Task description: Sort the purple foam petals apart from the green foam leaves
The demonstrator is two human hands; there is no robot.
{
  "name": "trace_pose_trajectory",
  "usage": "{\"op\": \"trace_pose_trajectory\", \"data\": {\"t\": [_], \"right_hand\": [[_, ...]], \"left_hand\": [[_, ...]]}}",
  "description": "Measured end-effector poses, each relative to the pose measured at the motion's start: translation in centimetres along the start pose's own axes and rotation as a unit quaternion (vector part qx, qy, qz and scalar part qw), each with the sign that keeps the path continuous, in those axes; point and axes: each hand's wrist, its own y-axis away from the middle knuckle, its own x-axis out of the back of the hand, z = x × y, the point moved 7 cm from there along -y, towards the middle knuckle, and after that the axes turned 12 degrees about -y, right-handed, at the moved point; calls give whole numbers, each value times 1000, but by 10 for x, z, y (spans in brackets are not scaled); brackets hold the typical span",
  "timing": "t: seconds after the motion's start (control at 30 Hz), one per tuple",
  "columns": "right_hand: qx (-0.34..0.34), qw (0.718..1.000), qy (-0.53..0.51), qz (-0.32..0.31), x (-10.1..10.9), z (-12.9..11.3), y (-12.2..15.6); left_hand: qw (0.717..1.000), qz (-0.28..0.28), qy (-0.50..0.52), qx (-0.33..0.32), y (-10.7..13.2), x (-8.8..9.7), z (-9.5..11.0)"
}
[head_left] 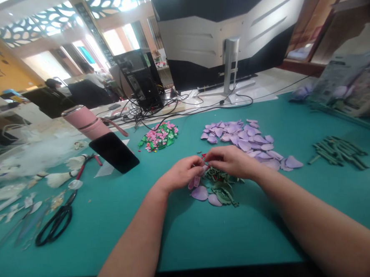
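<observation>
My left hand (pixel 183 173) and my right hand (pixel 232 160) meet fingertip to fingertip near the middle of the green mat (pixel 122 242). Both are closed in a pinch, and whatever lies between the fingertips is too small to make out. Just under them is a small heap of green leaf-like pieces (pixel 224 193) with bits of red among them. Loose lilac petals (pixel 199 193) lie below my left fingers. Behind my right hand spreads a larger pile of lilac petals (pixel 244 137), partly covered by that hand.
Green stick-like pieces (pixel 339 152) lie at the right. Pink and green bits (pixel 160 136) are piled farther back. On the left are a phone (pixel 114 152), a pink bottle (pixel 88 123), black-handled scissors (pixel 57 223) and shuttlecocks (pixel 60 178). A monitor (pixel 194 37) stands behind.
</observation>
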Motion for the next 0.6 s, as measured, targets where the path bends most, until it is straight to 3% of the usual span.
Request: {"op": "trace_pose_trajectory", "data": {"t": [0.1, 0.37, 0.6], "right_hand": [[20, 999, 8, -24, -7, -7, 2], [77, 994, 76, -30, -13, -6, -1], [60, 995, 68, -39, -14, -5, -1]], "left_hand": [[999, 31, 20, -8, -2, 5, -2], [979, 37, 198, 16, -9, -3, -12], [983, 47, 173, 24, -8, 1, -15]]}}
